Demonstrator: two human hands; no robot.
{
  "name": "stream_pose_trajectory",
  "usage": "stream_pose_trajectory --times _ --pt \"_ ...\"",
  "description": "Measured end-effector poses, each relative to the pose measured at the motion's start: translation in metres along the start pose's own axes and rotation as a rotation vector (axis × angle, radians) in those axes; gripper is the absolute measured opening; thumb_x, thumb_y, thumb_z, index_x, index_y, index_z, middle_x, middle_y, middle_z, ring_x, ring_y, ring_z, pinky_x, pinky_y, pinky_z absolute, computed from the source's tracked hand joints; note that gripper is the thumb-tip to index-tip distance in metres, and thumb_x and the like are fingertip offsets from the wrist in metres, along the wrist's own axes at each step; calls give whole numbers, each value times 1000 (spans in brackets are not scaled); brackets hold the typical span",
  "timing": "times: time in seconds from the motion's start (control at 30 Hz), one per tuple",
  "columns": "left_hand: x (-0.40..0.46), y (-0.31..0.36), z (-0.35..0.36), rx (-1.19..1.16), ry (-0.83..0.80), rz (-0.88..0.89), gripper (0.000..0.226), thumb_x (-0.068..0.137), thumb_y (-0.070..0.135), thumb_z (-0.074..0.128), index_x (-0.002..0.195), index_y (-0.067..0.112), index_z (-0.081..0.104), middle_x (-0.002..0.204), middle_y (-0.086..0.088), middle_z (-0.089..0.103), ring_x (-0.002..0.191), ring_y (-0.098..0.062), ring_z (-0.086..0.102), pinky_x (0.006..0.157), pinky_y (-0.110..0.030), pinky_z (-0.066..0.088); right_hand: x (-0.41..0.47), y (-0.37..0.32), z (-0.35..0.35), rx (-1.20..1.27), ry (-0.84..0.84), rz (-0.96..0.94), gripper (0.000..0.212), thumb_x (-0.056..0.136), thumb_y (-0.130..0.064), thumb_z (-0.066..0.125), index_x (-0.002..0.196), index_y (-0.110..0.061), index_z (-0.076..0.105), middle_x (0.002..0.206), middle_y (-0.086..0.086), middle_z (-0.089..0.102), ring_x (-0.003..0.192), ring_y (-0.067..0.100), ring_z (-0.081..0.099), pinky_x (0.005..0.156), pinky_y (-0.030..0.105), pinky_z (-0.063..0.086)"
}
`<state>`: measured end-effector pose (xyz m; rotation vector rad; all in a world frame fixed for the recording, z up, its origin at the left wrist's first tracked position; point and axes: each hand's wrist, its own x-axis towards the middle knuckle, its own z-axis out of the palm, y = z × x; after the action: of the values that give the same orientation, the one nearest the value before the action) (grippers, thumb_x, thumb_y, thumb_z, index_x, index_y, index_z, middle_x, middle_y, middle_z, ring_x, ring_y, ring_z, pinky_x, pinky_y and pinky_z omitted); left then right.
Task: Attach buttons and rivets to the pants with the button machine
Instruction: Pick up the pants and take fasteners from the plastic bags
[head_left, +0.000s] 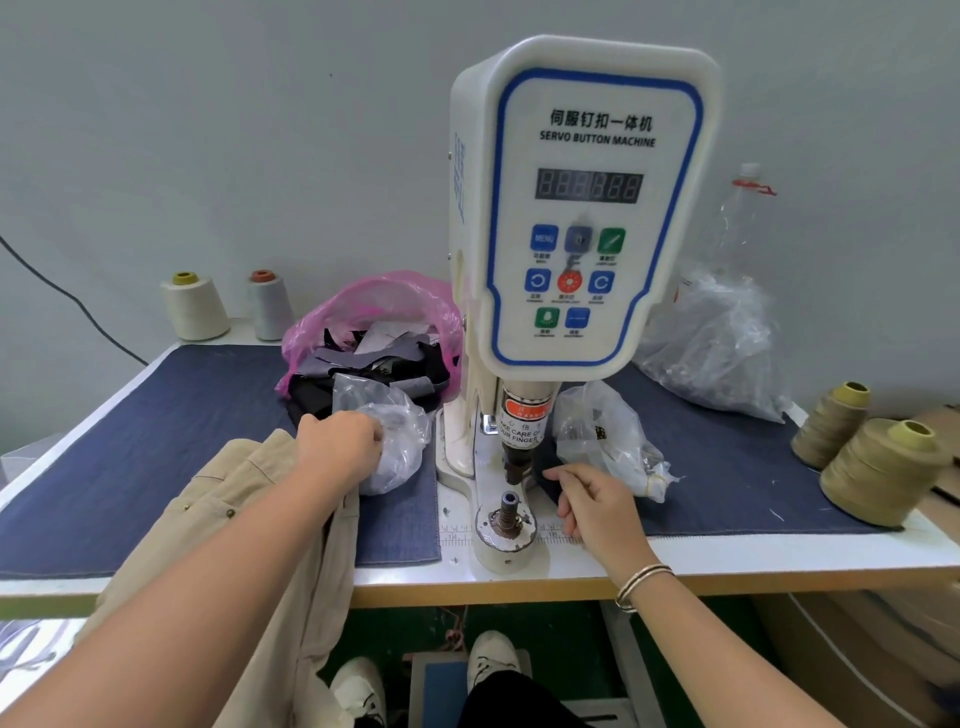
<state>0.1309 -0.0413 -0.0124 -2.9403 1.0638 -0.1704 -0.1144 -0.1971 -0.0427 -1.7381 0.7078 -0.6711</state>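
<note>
At the middle of a white table (727, 558) stands a white servo button machine (587, 208), its control panel facing the viewer and its lower die post (508, 512) rising from the round base at the table's front edge. Left of the machine, beige pants (234, 499) lie over a dark blue cloth mat (156, 415) and hang off the table's front. The left hand (340, 447) reaches over the pants, its fingers curled into a clear plastic bag (395, 441) just left of the machine; what they pinch is hidden. The right hand (595, 506) rests just right of the die post, fingers loosely curled, holding nothing visible. Right of the machine lies another clear bag (608, 431). Behind the machine's left side sits a pink bag of fabric scraps (374, 332). Far right of the machine stand two olive thread cones (883, 467).
</note>
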Motion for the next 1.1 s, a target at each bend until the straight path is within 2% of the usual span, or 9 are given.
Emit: stream_pose_trajectory --times 0.17,0.27,0.37,0.47,0.6,0.73,0.87,1.0,1.1 --pt "3 4 -1 -87 -13 -45 35 89 10 43 100 32 67 105 9 68 96 -18 60 80 -31 31 0 1 0 -26 -1 -11 25 97 -11 48 90 -26 67 58 -2 55 43 4 49 44 15 41" --pt "4 5 -1 -160 -20 -69 34 89 12 43 99 33 68 105 10 66 96 -17 58 82 -32 31 -1 1 0 -31 1 -18 25 97 -12 48 89 -27 66 57 -3 55 43 3 50 43 14 41" --pt "5 7 -3 -166 -68 -89 34 88 12 43 92 36 66 95 10 63 89 -17 54 80 -31 32 0 1 0 -43 -2 -24 25 97 -12 48 90 -27 66 58 -3 56 44 3 50 45 14 42" --pt "5 6 -5 -173 -92 -81 32 84 7 44 81 36 57 85 11 53 81 -17 48 76 -30 32 0 2 0 -37 0 -22 25 97 -12 49 89 -27 67 57 -3 55 44 4 50 46 16 44" --pt "2 5 -3 -215 -38 -46 35 87 9 44 94 34 68 94 13 61 95 -17 57 83 -32 32 1 3 0 -33 0 -25 25 97 -12 49 89 -27 67 57 -4 55 44 5 51 46 17 44" --pt "0 2 -5 -299 3 -73 29 88 15 47 95 31 71 99 10 67 90 -17 55 80 -31 36 1 4 -1 -36 1 -27 26 97 -11 49 89 -28 67 57 -4 55 45 6 51 46 17 43" --pt "-4 -1 -8 -375 57 -88 20 89 22 54 93 29 72 103 7 68 98 -20 60 84 -34 45 1 4 -1 -22 0 -28 26 97 -11 48 89 -28 67 56 -5 55 44 6 51 45 17 43" --pt "-9 -6 -11 -508 143 -125 17 89 18 57 92 25 72 102 2 70 98 -23 61 84 -37 47 1 2 0 -30 0 -25 27 97 -11 48 89 -29 66 57 -3 55 44 5 51 45 16 43" --pt "-11 -9 -13 -483 86 -88 16 90 19 58 98 25 71 103 3 70 101 -22 61 89 -38 46 -1 1 0 -34 3 -27 26 97 -11 48 89 -29 66 58 -2 55 44 4 51 43 14 42"
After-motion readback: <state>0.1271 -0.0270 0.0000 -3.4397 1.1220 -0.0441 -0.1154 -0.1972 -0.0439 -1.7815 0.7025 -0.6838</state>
